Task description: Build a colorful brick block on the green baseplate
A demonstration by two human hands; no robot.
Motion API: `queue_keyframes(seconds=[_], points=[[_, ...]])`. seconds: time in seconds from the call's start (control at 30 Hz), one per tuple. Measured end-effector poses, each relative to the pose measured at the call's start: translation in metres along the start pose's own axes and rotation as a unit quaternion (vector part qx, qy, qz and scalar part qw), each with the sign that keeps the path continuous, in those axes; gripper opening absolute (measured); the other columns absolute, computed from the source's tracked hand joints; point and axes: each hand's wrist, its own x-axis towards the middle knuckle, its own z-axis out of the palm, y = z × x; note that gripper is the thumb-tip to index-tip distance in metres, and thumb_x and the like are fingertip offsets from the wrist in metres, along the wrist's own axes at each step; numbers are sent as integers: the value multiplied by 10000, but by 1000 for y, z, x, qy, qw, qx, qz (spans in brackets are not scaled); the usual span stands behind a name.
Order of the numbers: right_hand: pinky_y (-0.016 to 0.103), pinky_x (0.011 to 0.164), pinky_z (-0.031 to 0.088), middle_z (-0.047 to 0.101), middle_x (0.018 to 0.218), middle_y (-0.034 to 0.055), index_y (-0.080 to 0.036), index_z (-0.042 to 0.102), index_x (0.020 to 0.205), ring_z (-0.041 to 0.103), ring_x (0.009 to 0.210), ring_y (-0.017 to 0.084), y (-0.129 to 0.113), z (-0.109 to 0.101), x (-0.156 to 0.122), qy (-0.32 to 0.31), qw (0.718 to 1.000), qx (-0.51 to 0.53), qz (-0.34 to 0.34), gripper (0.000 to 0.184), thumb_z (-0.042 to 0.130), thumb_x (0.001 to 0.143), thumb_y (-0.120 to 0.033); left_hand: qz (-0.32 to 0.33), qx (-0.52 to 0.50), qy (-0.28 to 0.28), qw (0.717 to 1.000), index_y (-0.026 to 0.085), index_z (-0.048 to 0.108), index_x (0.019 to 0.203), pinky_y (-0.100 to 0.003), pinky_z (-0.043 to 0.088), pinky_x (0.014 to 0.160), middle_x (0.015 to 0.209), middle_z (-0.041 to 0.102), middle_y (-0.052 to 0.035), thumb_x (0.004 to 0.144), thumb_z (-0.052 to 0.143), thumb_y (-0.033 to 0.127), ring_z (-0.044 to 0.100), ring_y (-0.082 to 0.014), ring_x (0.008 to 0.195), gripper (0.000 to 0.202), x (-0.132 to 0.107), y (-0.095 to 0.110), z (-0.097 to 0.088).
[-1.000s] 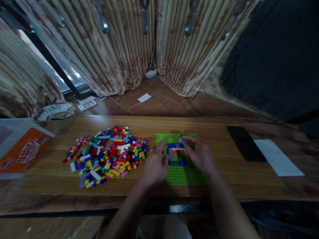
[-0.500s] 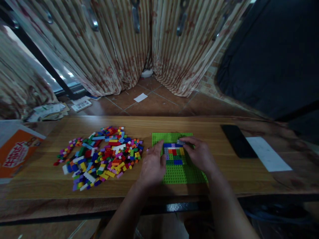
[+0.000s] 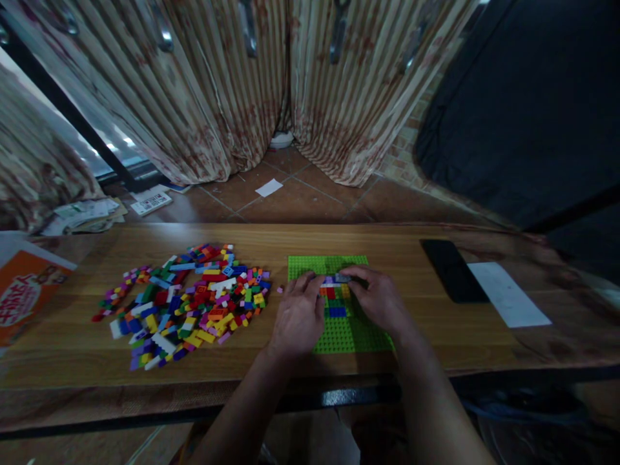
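A green baseplate (image 3: 334, 339) lies on the wooden table, with a block of coloured bricks (image 3: 334, 300) built on it in red, blue, yellow, white and purple. My right hand (image 3: 380, 297) comes in from the right and pinches a small grey brick (image 3: 341, 278) at the far edge of these bricks. Over the plate's left side rests my left hand (image 3: 298, 316), its fingers stretched out and its fingertips beside the built bricks. Whether those fingertips press on a brick is hard to make out. The left hand hides part of the build.
Left of the plate spreads a large pile of loose bricks (image 3: 194, 303). A black phone-like slab (image 3: 453, 271) and a white paper sheet (image 3: 506, 294) lie to the right. An orange-and-white package (image 3: 29, 290) is at the far left. Striped curtains (image 3: 252, 97) hang beyond the table.
The whole view has shifted slightly. My left hand's fingertips have come nearer to the far row of bricks and to the right hand, which still pinches the grey brick, now nearer the built bricks.
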Motion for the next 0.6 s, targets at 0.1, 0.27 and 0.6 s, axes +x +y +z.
queue_keyframes(seconds=[0.1,0.27,0.6], points=[[412,950,483,719,1021,48,-237,719,968,654,985,209,0,-1,-1,9,1000,-9,-3,271,523,811,-135,3,1,3,1000,171,570,1267,-453,418,1047,1338,551,-100,898,474,189,515,-263,1186,382,-1,-1,1],[407,954,480,717,1022,44,-240,720,969,647,990,208,-5,1,-1,13,1000,-8,-3,280,508,822,-131,10,2,7,1000,151,592,1223,-467,414,1055,1336,550,-114,887,487,179,512,-271,1198,352,-2,-4,3],[412,955,471,715,1009,32,-260,722,961,623,1005,210,-10,19,4,-9,999,-9,-41,269,527,837,-122,-4,-22,1,1000,127,539,1279,-459,403,1065,1326,554,-127,888,471,165,513,-269,1201,399,1,-2,-1]])
